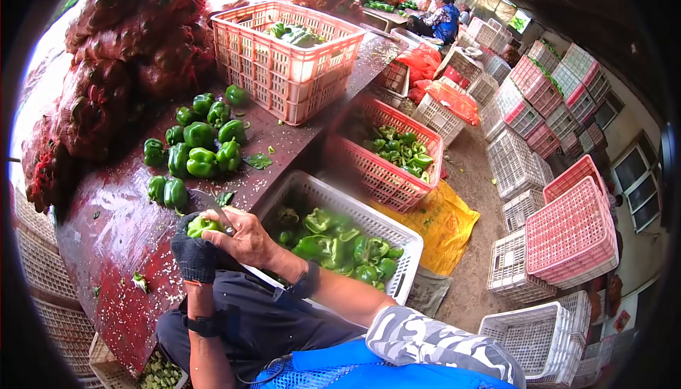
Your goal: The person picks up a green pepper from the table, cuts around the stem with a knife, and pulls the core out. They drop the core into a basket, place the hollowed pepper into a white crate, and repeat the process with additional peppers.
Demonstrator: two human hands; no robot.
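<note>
Held item: one green pepper [203, 226], above the near edge of the red table [113, 268]; its long axis cannot be told, being mostly covered by fingers.
Left hand [193, 253]: dark knitted glove, fingers curled around the pepper from the left and below.
Right hand [248, 238]: bare, closed on a knife [222, 216], fingers against the pepper's right side; blade slants forward and left, beyond the pepper.
Nearest loose stock: whole pepper [175, 193], on the table just forward and left of the held one, long axis running roughly away from the person; left hand nearer.
Further stock: pepper group [201, 162], forward of both hands.
White crate [413, 268]: right of the hands, beneath the right forearm, holding cut peppers [319, 245].
Brands, labels: none legible; small red wall notice [622, 320], writing unreadable.
</note>
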